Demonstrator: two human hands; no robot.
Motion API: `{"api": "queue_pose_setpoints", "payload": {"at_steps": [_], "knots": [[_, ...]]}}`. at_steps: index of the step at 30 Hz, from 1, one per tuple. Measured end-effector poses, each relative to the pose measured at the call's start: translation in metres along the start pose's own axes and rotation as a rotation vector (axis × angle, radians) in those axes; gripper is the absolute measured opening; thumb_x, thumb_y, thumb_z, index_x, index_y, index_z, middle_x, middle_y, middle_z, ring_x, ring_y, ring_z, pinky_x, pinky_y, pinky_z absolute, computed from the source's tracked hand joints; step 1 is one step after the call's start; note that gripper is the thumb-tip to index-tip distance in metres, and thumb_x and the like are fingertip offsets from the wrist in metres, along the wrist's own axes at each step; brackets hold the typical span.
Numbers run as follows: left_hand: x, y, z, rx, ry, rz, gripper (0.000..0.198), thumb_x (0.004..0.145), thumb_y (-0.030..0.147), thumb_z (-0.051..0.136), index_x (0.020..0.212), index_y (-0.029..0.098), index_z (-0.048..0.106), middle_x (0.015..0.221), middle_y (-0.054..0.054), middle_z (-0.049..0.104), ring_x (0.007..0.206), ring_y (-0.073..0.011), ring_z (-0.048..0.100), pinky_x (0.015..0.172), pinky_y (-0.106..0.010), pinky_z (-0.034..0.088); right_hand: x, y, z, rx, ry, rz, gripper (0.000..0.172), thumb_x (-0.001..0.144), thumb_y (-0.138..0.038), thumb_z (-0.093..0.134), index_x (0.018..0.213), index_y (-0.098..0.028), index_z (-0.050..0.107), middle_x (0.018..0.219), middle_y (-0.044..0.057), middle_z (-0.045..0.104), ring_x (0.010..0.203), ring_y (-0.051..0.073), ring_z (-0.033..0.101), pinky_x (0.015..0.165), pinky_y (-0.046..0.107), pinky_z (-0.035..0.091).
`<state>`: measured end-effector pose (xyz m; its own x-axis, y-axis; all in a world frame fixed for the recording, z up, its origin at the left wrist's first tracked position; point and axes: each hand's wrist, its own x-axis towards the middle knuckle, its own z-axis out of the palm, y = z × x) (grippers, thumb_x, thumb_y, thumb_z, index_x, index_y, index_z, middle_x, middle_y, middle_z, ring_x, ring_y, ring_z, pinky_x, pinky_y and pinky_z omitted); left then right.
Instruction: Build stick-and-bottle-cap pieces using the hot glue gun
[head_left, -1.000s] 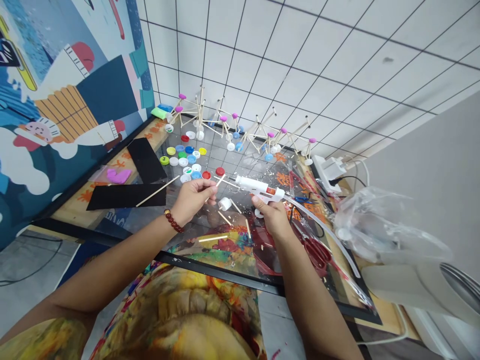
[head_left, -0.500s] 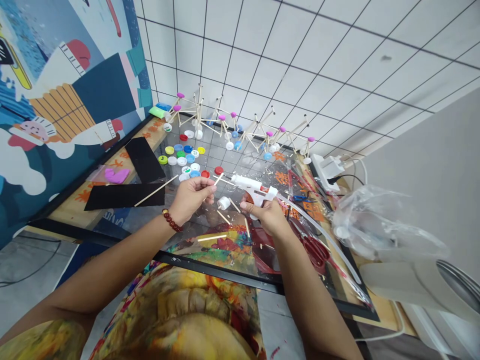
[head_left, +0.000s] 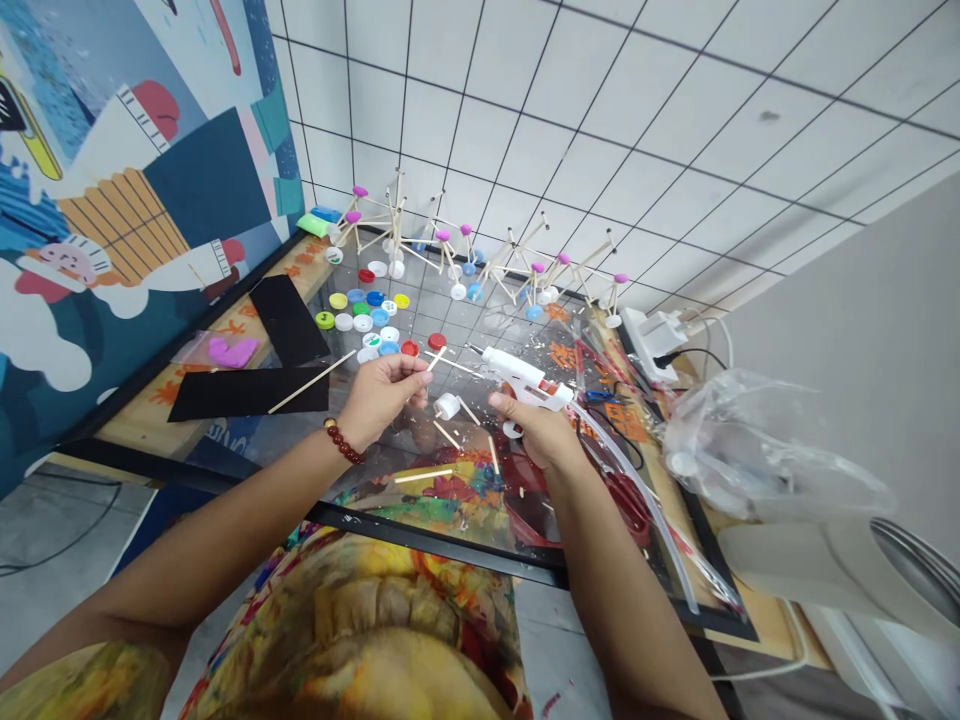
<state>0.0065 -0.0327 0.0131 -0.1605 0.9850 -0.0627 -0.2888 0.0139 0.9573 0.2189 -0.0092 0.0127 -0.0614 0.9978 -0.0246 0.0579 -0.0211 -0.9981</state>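
Note:
My left hand (head_left: 390,392) pinches a short wooden stick (head_left: 436,358), its free end pointing up and right. In my right hand (head_left: 536,425) is a white hot glue gun (head_left: 517,370), its nozzle toward the left and a little apart from the stick. A long clear glue stick (head_left: 637,490) trails out of the gun's back end. Below and between the hands lies a white bottle cap piece (head_left: 447,406) on its side. Around it on the glass tabletop are several loose cut sticks (head_left: 424,476).
Coloured bottle caps (head_left: 363,323) lie beyond my left hand. Along the tiled wall stand stick structures with pink blobs (head_left: 537,268). Black strips (head_left: 247,395) and pink clay (head_left: 232,350) are at left. Red scissors (head_left: 628,500), a power strip (head_left: 652,340) and a plastic bag (head_left: 750,440) sit at right.
The glue gun in my right hand has drawn back to the right, its nozzle now farther from the stick. My left hand and its stick stay in place.

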Motion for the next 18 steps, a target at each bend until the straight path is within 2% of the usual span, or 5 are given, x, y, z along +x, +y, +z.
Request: {"api": "queue_pose_setpoints", "payload": {"at_steps": [3, 11, 18], "knots": [[0.0009, -0.0019, -0.0002, 0.014, 0.004, 0.013, 0.023, 0.061, 0.023, 0.082, 0.076, 0.013, 0.069, 0.064, 0.001, 0.064, 0.052, -0.0090, 0.058, 0.049, -0.023, 0.053, -0.0004, 0.0013, 0.0028, -0.041, 0.042, -0.007, 0.042, 0.048, -0.048, 0.085, 0.072, -0.020, 0.065, 0.069, 0.000, 0.067, 0.068, 0.019, 0.062, 0.063, 0.032, 0.050], [0.0017, -0.0039, -0.0005, 0.095, -0.004, 0.068, 0.019, 0.063, 0.022, 0.080, 0.076, 0.014, 0.068, 0.067, 0.000, 0.066, 0.052, -0.0092, 0.058, 0.047, -0.022, 0.051, -0.0058, 0.0037, 0.0009, -0.223, -0.038, -0.022, 0.034, 0.061, -0.046, 0.081, 0.087, -0.026, 0.073, 0.090, 0.003, 0.076, 0.091, 0.027, 0.069, 0.083, 0.042, 0.055], [0.0021, -0.0010, -0.0014, 0.079, 0.022, 0.075, 0.020, 0.069, 0.027, 0.075, 0.077, 0.017, 0.061, 0.055, 0.006, 0.052, 0.043, -0.0058, 0.044, 0.039, -0.017, 0.032, -0.0048, 0.0044, -0.0001, -0.297, -0.080, -0.031, 0.031, 0.067, -0.048, 0.078, 0.087, -0.025, 0.075, 0.090, 0.004, 0.076, 0.090, 0.027, 0.070, 0.083, 0.042, 0.055]]}}
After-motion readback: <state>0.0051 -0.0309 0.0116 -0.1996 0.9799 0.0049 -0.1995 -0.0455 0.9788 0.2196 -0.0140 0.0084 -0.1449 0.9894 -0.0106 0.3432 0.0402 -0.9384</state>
